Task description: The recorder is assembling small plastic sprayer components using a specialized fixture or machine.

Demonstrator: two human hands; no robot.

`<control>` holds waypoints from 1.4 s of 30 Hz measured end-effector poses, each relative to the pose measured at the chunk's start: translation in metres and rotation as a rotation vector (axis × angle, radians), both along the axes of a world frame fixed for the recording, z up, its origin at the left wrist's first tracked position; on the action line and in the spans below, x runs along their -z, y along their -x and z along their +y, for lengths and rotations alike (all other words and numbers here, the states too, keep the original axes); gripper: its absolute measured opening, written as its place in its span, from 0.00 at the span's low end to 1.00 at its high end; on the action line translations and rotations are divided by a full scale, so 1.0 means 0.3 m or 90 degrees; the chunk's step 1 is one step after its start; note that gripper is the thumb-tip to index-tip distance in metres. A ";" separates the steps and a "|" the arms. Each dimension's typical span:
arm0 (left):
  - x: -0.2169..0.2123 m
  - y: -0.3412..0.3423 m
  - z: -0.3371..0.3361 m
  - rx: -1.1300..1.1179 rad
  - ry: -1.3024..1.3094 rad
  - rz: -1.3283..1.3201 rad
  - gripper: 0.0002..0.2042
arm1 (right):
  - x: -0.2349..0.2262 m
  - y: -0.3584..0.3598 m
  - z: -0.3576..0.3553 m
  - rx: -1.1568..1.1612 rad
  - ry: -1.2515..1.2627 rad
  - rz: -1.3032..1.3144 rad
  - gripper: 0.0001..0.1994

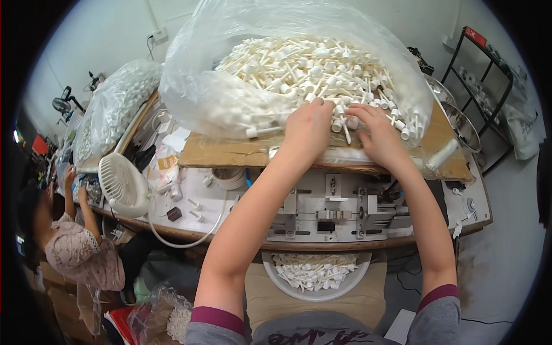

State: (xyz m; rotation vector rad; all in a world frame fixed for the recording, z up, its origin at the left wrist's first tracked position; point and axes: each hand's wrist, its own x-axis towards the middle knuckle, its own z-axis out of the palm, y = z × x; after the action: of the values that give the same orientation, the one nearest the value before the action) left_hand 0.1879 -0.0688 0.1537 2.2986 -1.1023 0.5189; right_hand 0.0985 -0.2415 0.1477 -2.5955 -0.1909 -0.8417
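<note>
A large heap of white capped sticks (310, 63) lies in a clear plastic bag (190, 80) on a brown cardboard sheet (224, 152). Both of my hands are at the heap's front edge. My left hand (310, 127) has its fingers bent and close together among the pieces; what they hold, if anything, is hidden. To its right, my right hand (378, 133) touches the pieces with thumb and fingers apart. Between the hands, a capped stick (347, 131) points toward me. Below my forearms stands a metal fixture (333, 215) with blocks and slots.
A grey bowl (270, 279) of similar white pieces sits at my lap. On the left are a white fan (123, 184), another filled bag (115, 106) and a co-worker (86, 247). A black shelf rack (480, 92) stands right. A hose (172, 244) curves along the table edge.
</note>
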 end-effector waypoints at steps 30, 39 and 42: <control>0.288 0.584 0.285 0.117 -0.060 0.010 0.16 | -0.011 0.123 -0.056 0.022 -0.177 0.096 0.16; 0.293 0.578 0.308 0.082 -0.060 0.020 0.16 | -0.076 0.180 0.012 -0.072 -0.015 0.130 0.11; 0.331 0.593 0.312 0.062 -0.106 -0.017 0.15 | -0.050 0.168 -0.033 -0.146 -0.050 0.138 0.15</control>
State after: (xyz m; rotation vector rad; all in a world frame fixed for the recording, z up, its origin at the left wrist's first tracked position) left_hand 0.0100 0.0248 0.0545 2.3698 -1.3083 0.4354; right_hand 0.0479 -0.2513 0.1628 -2.5074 -0.3764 -0.4737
